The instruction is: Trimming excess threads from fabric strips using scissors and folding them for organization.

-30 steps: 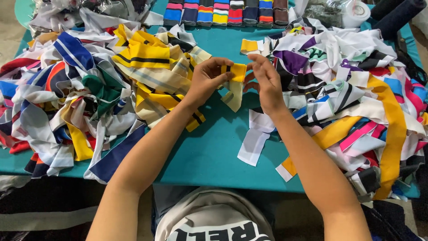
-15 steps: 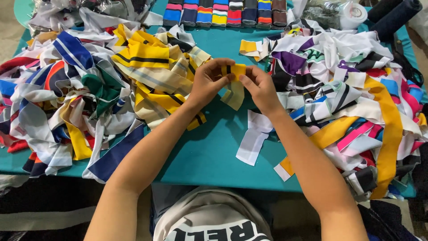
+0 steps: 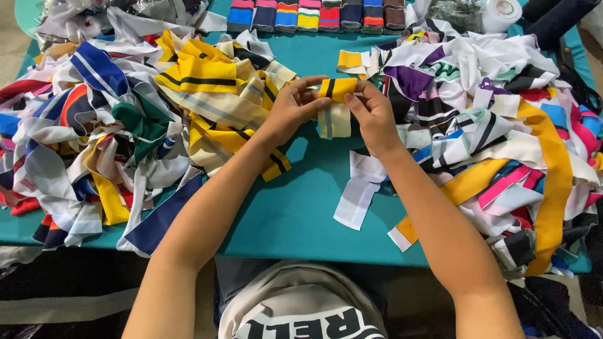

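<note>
Left side of the frame is one big heap of striped fabric scraps [image 3: 107, 125] that spills over the teal surface [image 3: 295, 213] at its near left edge. The left hand [image 3: 292, 110] comes up from the lower middle, wrist bent, fingers clamped on the left end of a small yellow strip with a black stripe [image 3: 337, 89]. That strip sits upper centre, just above the surface. The right hand [image 3: 374, 116] mirrors it, fingers pinched on the strip's right end, with a pale piece hanging below. Open teal room shows only between and under the forearms. Right side is another pile [image 3: 502, 125], running off the frame. Folded stacks [image 3: 314, 16] along the top are cut off.
</note>
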